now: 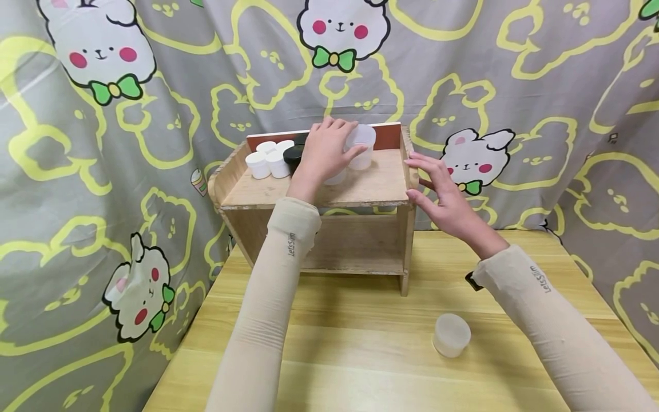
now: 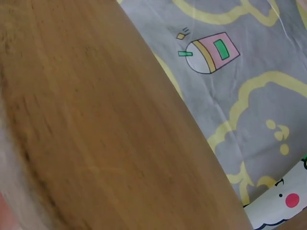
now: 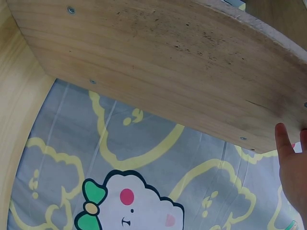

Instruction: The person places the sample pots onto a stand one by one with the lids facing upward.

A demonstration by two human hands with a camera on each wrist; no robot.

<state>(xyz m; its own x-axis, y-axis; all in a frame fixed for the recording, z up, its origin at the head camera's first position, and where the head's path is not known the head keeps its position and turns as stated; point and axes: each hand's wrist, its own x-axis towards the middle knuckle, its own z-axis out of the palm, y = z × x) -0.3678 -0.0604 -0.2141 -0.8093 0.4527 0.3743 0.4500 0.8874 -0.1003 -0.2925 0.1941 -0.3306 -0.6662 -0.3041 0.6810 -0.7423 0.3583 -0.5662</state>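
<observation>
My left hand reaches over the top of a small wooden shelf. Its thumb lies across the front of a translucent plastic jar, with the fingers at the jar's upper left side, gripping it. Partly hidden under this hand are a black-lidded jar and another clear jar. The right hand rests its fingertips on the shelf's right side panel, fingers extended. In the right wrist view, fingers lie against that panel. The left wrist view shows only the wooden side panel and curtain.
Several white jars cluster at the shelf's left end. A frosted round container stands on the wooden table at the front right. A grey patterned curtain hangs behind and beside the table.
</observation>
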